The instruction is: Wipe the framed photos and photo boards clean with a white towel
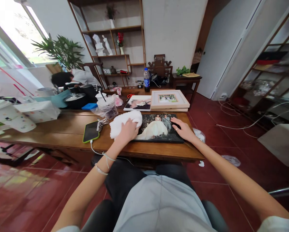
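Observation:
A dark wedding photo panel point(155, 131) lies flat at the wooden table's near edge, showing two people and a spread pale dress. On its left end my left hand point(129, 131) presses a bunched white towel point(119, 124), the fingers curled into the cloth. The towel covers the panel's left part. My right hand point(183, 130) rests on the panel's right edge with fingers stretched out, holding nothing. Behind the panel are a framed photo point(169, 99) and another photo panel point(137, 103), side by side.
Left of the towel lies a green-cased phone point(90, 131) with a white cable. A plastic cup point(105, 103), a blue-capped bottle point(146, 80) and red-handled scissors point(130, 95) stand or lie farther back. Several bags and boxes crowd the table's left. Plastic wrap point(231, 160) is on the floor.

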The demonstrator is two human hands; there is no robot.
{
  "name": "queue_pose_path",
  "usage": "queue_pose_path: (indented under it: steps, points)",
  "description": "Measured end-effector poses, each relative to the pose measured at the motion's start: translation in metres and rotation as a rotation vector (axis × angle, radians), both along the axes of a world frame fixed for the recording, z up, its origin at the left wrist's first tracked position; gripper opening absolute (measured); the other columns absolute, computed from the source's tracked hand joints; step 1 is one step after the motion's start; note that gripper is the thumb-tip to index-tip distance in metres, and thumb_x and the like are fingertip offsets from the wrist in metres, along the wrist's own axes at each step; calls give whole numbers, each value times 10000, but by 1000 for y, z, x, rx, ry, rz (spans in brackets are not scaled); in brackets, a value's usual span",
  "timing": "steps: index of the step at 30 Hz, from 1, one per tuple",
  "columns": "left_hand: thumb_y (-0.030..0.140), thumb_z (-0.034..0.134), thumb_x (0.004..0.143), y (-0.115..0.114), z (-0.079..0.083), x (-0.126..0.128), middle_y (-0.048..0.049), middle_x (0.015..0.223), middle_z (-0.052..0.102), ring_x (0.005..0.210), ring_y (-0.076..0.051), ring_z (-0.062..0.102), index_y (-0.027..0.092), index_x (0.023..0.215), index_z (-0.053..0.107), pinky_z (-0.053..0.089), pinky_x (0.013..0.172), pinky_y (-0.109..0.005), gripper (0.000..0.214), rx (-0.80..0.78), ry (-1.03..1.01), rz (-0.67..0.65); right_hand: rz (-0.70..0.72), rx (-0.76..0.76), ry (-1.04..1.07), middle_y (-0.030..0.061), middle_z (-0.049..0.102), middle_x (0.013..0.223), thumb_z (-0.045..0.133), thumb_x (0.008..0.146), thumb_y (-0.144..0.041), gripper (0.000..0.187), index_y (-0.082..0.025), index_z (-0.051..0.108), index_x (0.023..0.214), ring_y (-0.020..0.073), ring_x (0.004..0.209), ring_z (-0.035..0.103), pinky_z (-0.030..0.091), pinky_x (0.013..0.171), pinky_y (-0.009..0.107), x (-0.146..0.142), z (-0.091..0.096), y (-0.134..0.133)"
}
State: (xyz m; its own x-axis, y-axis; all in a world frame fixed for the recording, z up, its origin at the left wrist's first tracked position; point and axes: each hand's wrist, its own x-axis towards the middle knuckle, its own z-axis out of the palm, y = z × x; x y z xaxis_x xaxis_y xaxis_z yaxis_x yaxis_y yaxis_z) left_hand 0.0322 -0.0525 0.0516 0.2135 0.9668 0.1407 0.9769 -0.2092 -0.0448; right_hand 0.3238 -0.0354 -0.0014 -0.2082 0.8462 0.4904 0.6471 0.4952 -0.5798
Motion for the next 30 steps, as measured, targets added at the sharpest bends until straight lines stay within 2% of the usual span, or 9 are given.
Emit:
queue_pose_path:
  steps: [5,11,17,20,25,28,30]
  points:
    - [210,362,890,-5,-14,13,-147,1441,409,1339,-368,289,150,1132,650,387,959,-575,381,69,7,59,-6,-31,78,85,601,1286,552,824,-215,327,-214,675,1127,247,1273,482,321,1114,472,4,0,2]
    - [196,365,871,-5,-20,22,-148,1452,392,1313,-395,299,156,1124,667,391,924,-592,397,94,21,103,122,-85,251,84,579,1316,657,769,-282,372,-231,657,1137,254,1246,511,352,1082,470,-1,4,-7]
    - [199,396,873,-9,-16,29,-152,1438,404,1305,-408,326,154,1062,693,382,932,-612,355,95,63,102,84,-46,108,83,598,1291,617,798,-275,279,-229,696,1061,252,1200,553,366,1069,467,-9,9,-14]
    - [206,418,871,-26,-13,50,-148,1457,385,1321,-416,308,154,1070,693,351,955,-641,343,81,64,-8,71,-24,84,80,601,1287,591,814,-273,262,-228,703,1046,245,1195,557,378,1061,458,-9,9,-14]
    - [212,449,863,-71,-9,93,-108,1490,348,1358,-390,268,187,1083,692,312,1010,-631,329,74,33,-271,35,2,86,70,615,1270,599,794,-257,256,-236,712,1023,246,1181,568,384,1058,452,-6,11,-14]
    - [231,453,869,-85,-8,103,-95,1491,350,1367,-377,261,193,1079,692,303,1029,-620,321,76,3,-346,9,0,91,72,609,1279,613,772,-248,266,-237,715,1017,262,1182,565,395,1046,459,-4,11,-13]
    - [228,450,868,-84,-8,100,-85,1490,357,1370,-363,262,195,1072,691,310,1032,-612,317,68,-21,-353,-10,3,82,73,606,1283,623,767,-257,268,-240,714,1019,265,1185,562,397,1044,462,-4,10,-12]
